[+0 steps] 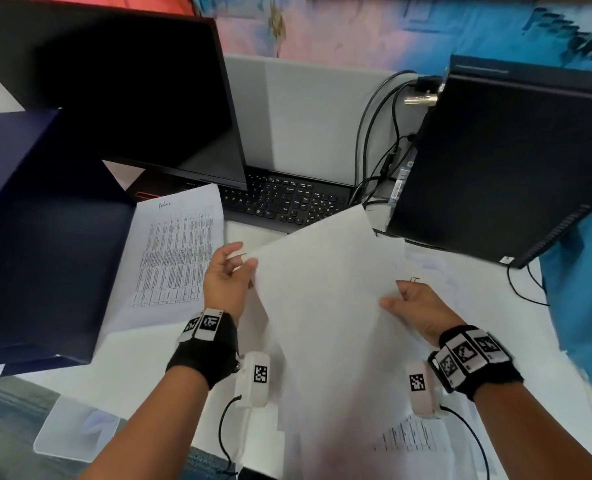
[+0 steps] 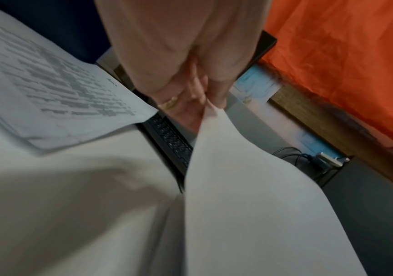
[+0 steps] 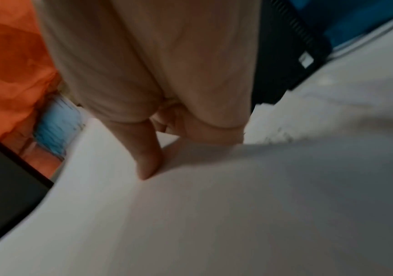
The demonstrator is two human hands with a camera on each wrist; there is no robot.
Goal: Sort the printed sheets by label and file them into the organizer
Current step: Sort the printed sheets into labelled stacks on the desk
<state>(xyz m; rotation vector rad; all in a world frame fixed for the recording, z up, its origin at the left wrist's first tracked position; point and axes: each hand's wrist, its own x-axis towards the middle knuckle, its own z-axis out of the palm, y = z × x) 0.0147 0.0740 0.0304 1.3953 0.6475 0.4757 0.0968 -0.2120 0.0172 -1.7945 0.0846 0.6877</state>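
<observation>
While both hands hold it, a blank-looking sheet hangs tilted above the white worktop, just in front of the keyboard. The left hand pinches the sheet's left corner between thumb and fingers, and the right hand grips its right edge, thumb on top. Left of the keyboard, a printed sheet lies flat, partly over the open dark blue folder. More printed pages lie under the held sheet.
</observation>
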